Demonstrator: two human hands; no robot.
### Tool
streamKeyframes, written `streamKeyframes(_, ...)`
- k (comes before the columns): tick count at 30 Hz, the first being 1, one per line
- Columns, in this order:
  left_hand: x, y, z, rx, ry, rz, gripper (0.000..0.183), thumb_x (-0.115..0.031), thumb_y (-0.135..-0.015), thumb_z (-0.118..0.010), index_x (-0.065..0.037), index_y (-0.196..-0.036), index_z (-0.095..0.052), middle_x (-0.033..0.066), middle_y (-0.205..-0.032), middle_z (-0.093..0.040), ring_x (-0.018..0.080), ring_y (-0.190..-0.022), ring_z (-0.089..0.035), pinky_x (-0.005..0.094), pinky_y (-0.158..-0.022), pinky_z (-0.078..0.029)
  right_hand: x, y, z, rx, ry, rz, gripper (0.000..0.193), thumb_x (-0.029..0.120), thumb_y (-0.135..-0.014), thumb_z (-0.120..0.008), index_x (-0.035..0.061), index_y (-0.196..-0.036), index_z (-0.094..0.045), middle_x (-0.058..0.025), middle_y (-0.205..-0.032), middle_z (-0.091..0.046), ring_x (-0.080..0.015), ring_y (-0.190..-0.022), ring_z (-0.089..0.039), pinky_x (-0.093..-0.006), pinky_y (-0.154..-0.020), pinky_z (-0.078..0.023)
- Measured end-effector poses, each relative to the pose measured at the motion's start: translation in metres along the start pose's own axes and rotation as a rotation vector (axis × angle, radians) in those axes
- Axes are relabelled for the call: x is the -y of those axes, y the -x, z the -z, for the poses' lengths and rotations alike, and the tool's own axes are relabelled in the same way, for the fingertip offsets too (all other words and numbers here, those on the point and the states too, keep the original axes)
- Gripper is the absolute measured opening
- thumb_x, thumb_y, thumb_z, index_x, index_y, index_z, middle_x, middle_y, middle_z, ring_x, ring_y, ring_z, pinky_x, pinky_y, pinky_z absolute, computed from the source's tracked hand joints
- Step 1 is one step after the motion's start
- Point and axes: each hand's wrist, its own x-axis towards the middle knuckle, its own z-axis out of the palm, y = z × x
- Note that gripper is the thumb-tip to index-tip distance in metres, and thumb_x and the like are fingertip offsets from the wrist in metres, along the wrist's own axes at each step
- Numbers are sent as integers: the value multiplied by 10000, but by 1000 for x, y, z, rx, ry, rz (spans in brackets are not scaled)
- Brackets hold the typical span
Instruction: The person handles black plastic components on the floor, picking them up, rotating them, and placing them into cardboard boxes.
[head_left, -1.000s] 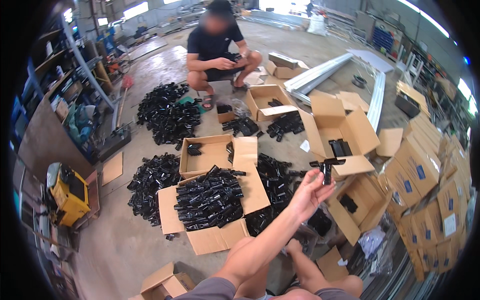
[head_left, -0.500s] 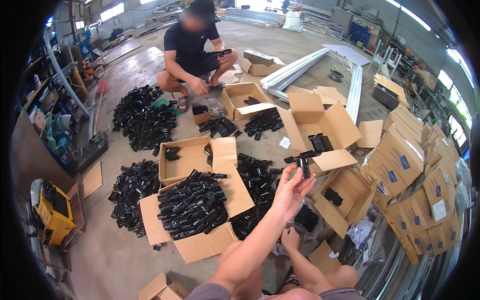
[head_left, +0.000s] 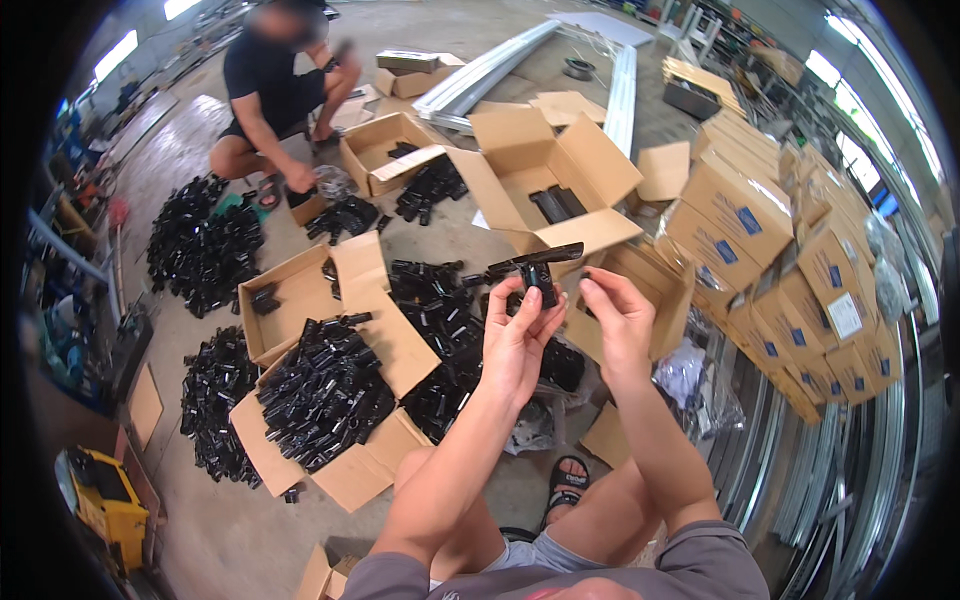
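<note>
There is room to reach low over the floor on the near side of the full box. A black pile blocks its left, a dark heap blocks its right, and an open box stands behind it.

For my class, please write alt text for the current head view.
A person's left hand holds up a black T-shaped part, the right hand raised beside it. Open cardboard boxes and heaps of black parts lie on the floor beyond, and a co-worker crouches at upper left.

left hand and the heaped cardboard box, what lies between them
In the head view, a loose pile of black parts shows between the left hand and the heaped cardboard box.
</note>
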Motion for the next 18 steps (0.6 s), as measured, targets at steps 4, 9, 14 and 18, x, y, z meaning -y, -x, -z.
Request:
streamKeyframes(4, 20, 13, -7, 12, -86, 6, 302, -138, -952, -658, -175, -1199, -488, 92, -1119, -670, 227, -1023, -665, 383, -974, -526, -5, 17, 3, 55, -126, 1, 206, -21, -854, -725, -33, -1059, -715, -73, -1082, -674, -119, -943, -651, -249, -845, -509)
streamKeyframes(9, 39, 14, -5, 38, -214, -63, 335, -75, -940, -662, -151, -1204, -472, 92, -1112, -688, 194, -1029, -658, 382, -962, -512, -6, 22, 15, 34, -196, 8, 201, -36, -857, -720, -47, -1057, -710, -81, -1108, -648, -128, -943, -656, -252, -839, -518)
streamKeyframes(14, 53, 17, -4, 36, -226, -84, 336, -67, -936, -665, -139, -1194, -462, 101, -1132, -681, 189, -1065, -640, 388, -968, -507, -12, 28, 21, -25, -173, 16, 178, -44, -873, -702, -56, -1050, -706, -84, -1081, -644, -127, -925, -664, -239, -792, -530)
streamKeyframes(18, 58, 17, -7, 43, -252, -88, 342, -60, -935, -664, -138, -1201, -463, 108, -1145, -676, 189, -1069, -637, 407, -990, -498, -12, 26, 32, -34, -185, -8, 172, -40, -875, -702, -59, -1045, -706, -83, -1082, -644, -126, -925, -664, -242, -790, -529)
